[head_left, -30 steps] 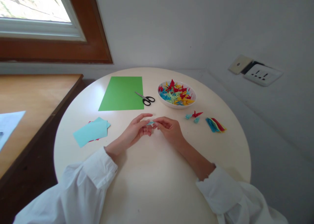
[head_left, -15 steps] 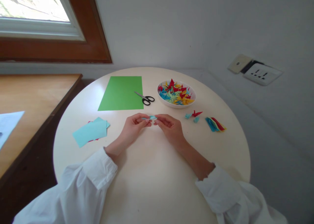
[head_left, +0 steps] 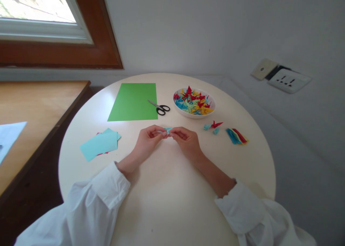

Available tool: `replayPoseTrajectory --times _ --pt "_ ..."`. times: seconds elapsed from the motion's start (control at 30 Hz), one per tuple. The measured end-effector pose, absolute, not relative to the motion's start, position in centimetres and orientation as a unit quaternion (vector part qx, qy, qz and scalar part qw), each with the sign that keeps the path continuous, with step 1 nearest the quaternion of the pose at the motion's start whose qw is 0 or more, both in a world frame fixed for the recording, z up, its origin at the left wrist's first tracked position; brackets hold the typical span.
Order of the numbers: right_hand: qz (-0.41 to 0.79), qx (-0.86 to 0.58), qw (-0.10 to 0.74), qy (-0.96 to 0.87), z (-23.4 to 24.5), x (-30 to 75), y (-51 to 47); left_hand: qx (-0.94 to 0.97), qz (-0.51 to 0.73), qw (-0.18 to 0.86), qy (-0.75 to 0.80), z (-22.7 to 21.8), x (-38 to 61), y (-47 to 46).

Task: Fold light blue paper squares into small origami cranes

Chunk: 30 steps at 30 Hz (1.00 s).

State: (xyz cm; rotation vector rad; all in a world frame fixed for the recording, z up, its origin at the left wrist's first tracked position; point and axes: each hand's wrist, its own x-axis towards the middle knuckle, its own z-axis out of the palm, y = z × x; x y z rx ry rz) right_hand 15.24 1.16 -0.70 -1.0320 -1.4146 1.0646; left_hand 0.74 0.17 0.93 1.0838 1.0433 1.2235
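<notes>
Both hands meet above the middle of a round cream table (head_left: pixel 167 203). My left hand (head_left: pixel 147 140) and my right hand (head_left: pixel 185 140) each pinch an end of a small folded light-blue paper piece (head_left: pixel 167 130). The fingers of both hands are curled closed around it. Much of the paper is hidden by the fingertips. White sleeves cover both forearms.
A green sheet (head_left: pixel 134 101) and black-handled scissors (head_left: pixel 160 108) lie behind the hands. A white bowl (head_left: pixel 194 103) holds several coloured folded papers. Small folded pieces (head_left: pixel 212 126) and a stack of coloured strips (head_left: pixel 236 136) lie at right. Light-blue sheets (head_left: pixel 99 144) lie at left.
My left hand's fingers, stretched out a second ago, have curled onto the paper piece. Both hands have drawn closer together and lifted the piece slightly.
</notes>
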Motion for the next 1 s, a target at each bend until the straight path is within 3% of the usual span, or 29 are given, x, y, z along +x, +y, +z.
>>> replayPoseTrajectory --times 0.33,1.0 --pt "0.423 -0.421 0.527 -0.605 -0.70 15.28 1.00 0.448 0.518 0.584 0.436 0.96 0.92 0.10" --pt "0.412 -0.445 0.524 -0.598 -0.48 14.83 0.97 0.486 0.530 0.502 0.481 0.42 1.19 0.04"
